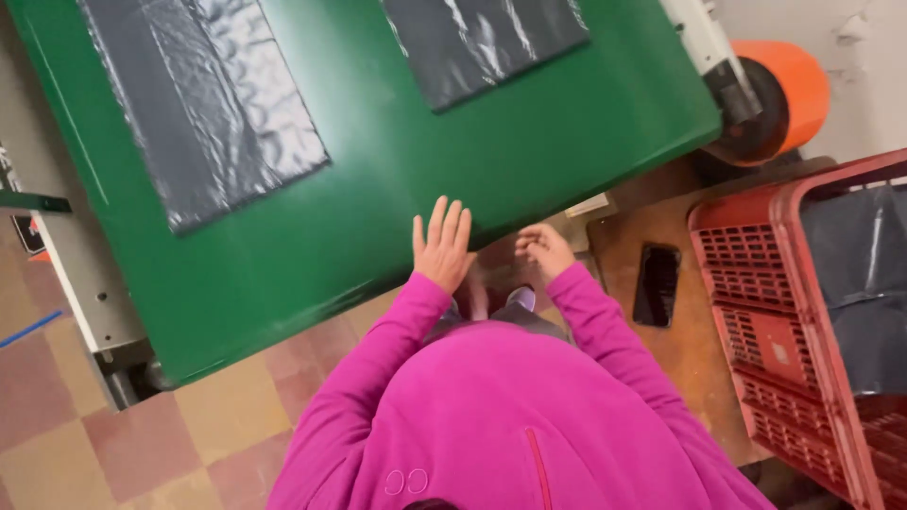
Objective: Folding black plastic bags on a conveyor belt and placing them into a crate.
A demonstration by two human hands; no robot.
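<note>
Hands hover at the near edge of a green table (397, 179), which serves as the landmark here. The left hand (442, 247) lies flat on the table's near edge, fingers spread and straight, gripping nothing. The right hand (542, 247) hangs just off that same edge, below the tabletop, fingers loosely curled; it seems empty, though the curl hides the palm and I cannot tell for certain. Both sleeves are bright pink (368, 378).

On the table, well beyond the left hand, a dark grey plastic bag (208, 104) lies flat and spread out. A second dark bag (482, 38) lies flat toward the table's far right part, running out of view at the top. Neither hand touches either bag.

Off the table's right end stands an orange roll (789, 90) on a machine. Right of the table's near corner a red plastic crate (756, 331) holds more dark plastic. Between crate and table, a dark phone-like slab (657, 283) rests on a brown surface.
</note>
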